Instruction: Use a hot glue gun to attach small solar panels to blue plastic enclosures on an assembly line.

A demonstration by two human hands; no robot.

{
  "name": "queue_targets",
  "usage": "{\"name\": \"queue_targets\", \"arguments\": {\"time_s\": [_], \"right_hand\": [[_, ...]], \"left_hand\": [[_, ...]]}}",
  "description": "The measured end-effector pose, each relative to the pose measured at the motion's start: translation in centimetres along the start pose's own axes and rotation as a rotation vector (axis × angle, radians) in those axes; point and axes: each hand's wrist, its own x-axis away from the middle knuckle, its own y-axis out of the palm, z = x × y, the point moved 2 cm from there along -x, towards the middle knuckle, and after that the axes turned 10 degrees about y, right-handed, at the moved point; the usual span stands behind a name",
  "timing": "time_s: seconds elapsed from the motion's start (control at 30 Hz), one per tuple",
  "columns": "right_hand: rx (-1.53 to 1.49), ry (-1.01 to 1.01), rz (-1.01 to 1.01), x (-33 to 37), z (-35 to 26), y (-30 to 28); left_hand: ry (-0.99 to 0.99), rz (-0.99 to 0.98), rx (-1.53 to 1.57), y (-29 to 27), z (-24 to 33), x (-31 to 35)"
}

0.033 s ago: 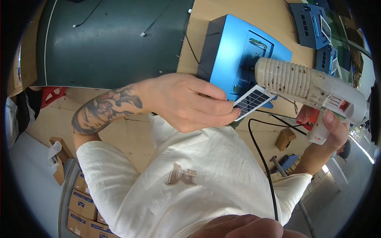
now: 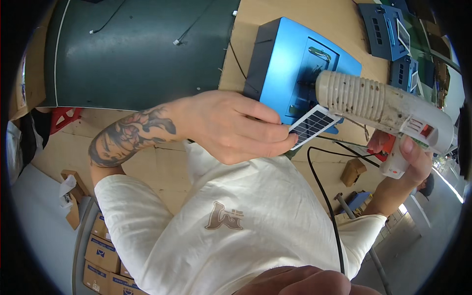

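Observation:
In my right hand [image 2: 412, 160] is a dirty white glue gun [image 2: 364, 98] with a ribbed barrel and a red trigger. Its dark nozzle points left into the recess of a blue housing [image 2: 290, 59] with dark sides. My left hand [image 2: 246, 125] is closed at the near edge of that housing, its fingertips on a small white-framed solar panel [image 2: 313, 127]. The panel sits tilted beneath the barrel. My left thumb is hidden, and so is the exact spot where the nozzle tip ends.
A black cord [image 2: 324, 187] hangs from the gun past my shirt. Beyond it, more blue housings [image 2: 386, 32] with panels stand at the far right. Loose wires [image 2: 178, 41] lie on the dark green mat [image 2: 137, 64]. Cardboard boxes [image 2: 102, 253] are stacked at lower left.

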Motion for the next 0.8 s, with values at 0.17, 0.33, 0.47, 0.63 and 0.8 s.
{"name": "queue_targets", "arguments": {"time_s": [0.17, 0.33, 0.47, 0.63, 0.8], "right_hand": [[-0.011, -0.018, 0.083, 0.1, -0.2, 0.6], [0.056, -0.025, 0.053, -0.1, -0.5, 0.0], [0.078, -0.05, 0.099, 0.0, -0.8, 0.6], [0.16, -0.152, 0.095, 0.1, -1.3, 0.9], [0.262, -0.163, 0.105, 1.0, -1.4, 0.5]], "left_hand": [[-0.016, -0.009, 0.018, 0.0, 0.1, -0.1], [-0.033, 0.002, 0.03, 0.0, 0.2, -0.1], [-0.031, 0.005, 0.035, 0.0, 0.1, -0.2], [-0.055, 0.001, 0.05, 0.0, 0.2, -0.2], [-0.066, 0.021, 0.055, 0.0, 0.1, -0.2]]}}
